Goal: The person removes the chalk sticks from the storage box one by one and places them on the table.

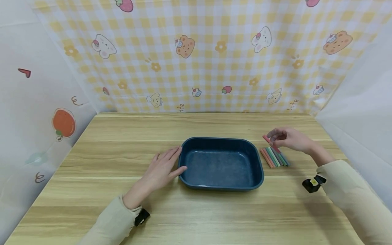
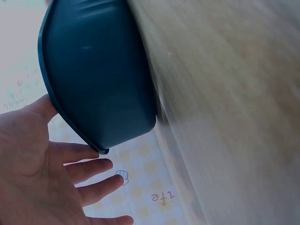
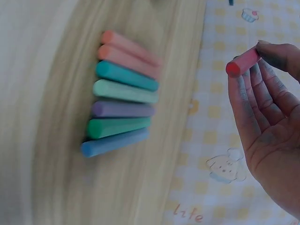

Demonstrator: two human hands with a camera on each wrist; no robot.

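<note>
A red chalk stick (image 3: 244, 63) is pinched between the thumb and fingers of my right hand (image 1: 289, 139), above the table. Below it, several chalk sticks (image 1: 274, 157) in orange, teal, pale green, purple, green and blue lie side by side; the right wrist view shows the purple stick (image 3: 123, 109) among them. My left hand (image 1: 162, 169) touches the left rim of a dark blue rectangular basin (image 1: 221, 189), its fingers fairly straight, the thumb over the edge. From the left wrist, the basin's outer wall (image 2: 98, 70) is seen, with the fingers spread beside its rim.
The basin stands on a wood-grain table (image 1: 137, 129), just left of the chalk row. A yellow checked cloth (image 1: 208, 68) hangs behind the table, and white cloth (image 1: 30, 112) hangs at the sides.
</note>
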